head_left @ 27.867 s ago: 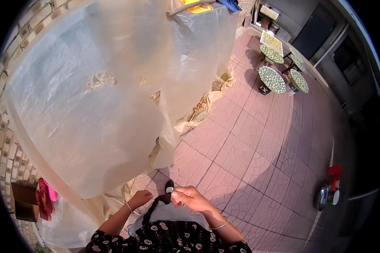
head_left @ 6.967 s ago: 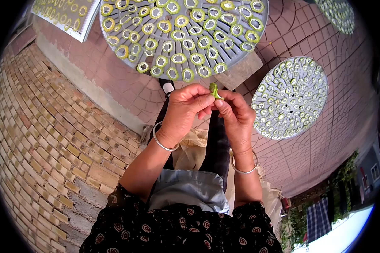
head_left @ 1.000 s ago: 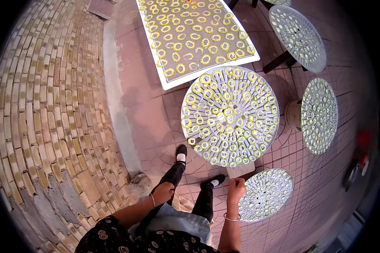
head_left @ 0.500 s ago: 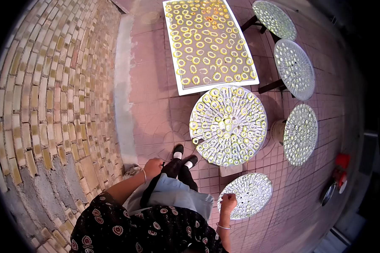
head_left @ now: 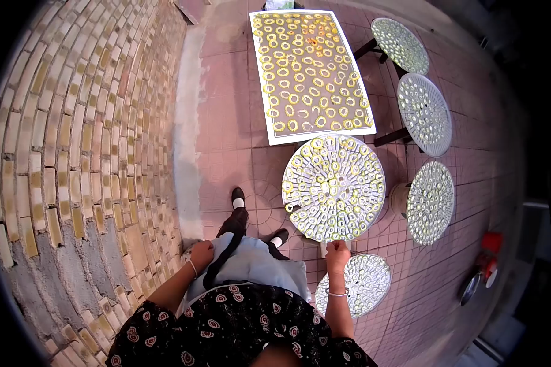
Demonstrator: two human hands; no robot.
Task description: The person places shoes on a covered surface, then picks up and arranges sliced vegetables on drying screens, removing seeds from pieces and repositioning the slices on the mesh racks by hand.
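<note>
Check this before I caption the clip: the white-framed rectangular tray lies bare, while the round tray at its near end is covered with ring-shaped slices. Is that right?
Not quite: the white-framed rectangular tray is not bare. The head view shows ring-shaped slices spread across it. The round tray at its near end is covered with them, as you say.

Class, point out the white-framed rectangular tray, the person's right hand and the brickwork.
White-framed rectangular tray [head_left: 288,139], head view: lower rim, near its left corner.
Right hand [head_left: 337,257], head view: middle of the hand.
Brickwork [head_left: 98,153], head view: middle of its face.
</note>
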